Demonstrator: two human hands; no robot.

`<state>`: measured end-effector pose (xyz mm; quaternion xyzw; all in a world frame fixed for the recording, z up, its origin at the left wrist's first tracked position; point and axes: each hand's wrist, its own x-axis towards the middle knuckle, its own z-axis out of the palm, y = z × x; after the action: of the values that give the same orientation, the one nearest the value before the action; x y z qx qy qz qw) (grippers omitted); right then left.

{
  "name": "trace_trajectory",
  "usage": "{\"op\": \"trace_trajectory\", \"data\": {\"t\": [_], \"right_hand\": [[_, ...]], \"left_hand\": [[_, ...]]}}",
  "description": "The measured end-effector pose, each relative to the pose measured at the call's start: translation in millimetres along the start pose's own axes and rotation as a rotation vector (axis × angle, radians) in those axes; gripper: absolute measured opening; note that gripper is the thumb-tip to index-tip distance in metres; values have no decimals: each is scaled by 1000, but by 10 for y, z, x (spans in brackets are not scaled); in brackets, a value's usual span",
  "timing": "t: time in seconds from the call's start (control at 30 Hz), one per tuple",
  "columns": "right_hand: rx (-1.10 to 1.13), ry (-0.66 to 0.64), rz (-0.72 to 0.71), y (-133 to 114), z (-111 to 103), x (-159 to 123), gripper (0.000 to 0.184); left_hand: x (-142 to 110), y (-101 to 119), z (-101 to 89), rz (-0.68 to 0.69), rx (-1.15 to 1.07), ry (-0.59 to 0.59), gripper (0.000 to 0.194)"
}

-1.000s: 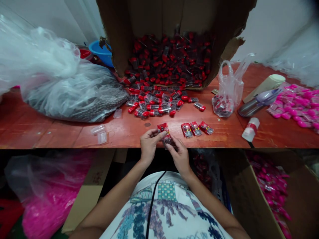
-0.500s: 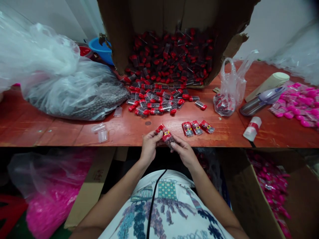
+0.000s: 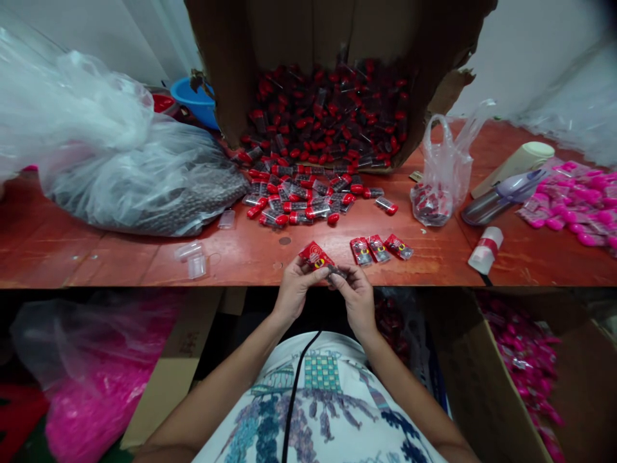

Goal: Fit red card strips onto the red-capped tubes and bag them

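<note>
A small red printed packet [image 3: 315,253] with a clear lower part and dark contents is held between both hands above the table's front edge. My left hand [image 3: 295,286] is closed on its left side, thumb across the front. At its lower right end, my right hand [image 3: 355,292] pinches the packet between thumb and fingers. Three similar red packets [image 3: 378,249] lie in a row on the table to the right. Beyond my hands spreads a pile of red-capped clear tubes [image 3: 308,199] with dark contents.
A tipped cardboard box [image 3: 443,96] holds many more tubes. On the left sit a large plastic bag of dark beads [image 3: 159,186] and empty clear tubes [image 3: 193,260]. To the right are a small plastic bag [image 3: 441,173], a tumbler [image 3: 496,199], a white roll [image 3: 486,251] and pink packets [image 3: 578,199].
My left thumb has slid down the packet toward its lower end, close to my right fingers. The packet has tilted, showing more of its red top.
</note>
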<state>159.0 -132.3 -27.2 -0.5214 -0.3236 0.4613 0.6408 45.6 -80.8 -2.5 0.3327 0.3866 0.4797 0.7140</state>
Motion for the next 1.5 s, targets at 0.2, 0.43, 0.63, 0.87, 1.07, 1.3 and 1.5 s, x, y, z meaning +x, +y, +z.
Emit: {"op": "trace_trajectory", "data": {"t": [0.2,0.43,0.63,0.87,1.07,1.3,1.5], "right_hand": [[12,12,0,0,-2,2,23],[-124,-146,-111,-17,-94,50,48],[-271,-149,-172,50,-111,110,37],[-561,-5,-349,-24,-434,281,35],[-1180,228,-447,-275,-898,644,55],[-1451,-41,-421,-349,-719,899,54],[-1477,69,-384,-477,-1267,485,39]], "left_hand": [[-22,8,2,9,3,-32,29],[1,5,10,-22,52,1,30],[64,-59,29,-24,65,50,41],[282,-106,153,-135,121,4,54],[345,-206,253,-144,196,-13,49],[381,-250,268,-209,253,-29,50],[416,-196,139,-280,272,-33,45]]}}
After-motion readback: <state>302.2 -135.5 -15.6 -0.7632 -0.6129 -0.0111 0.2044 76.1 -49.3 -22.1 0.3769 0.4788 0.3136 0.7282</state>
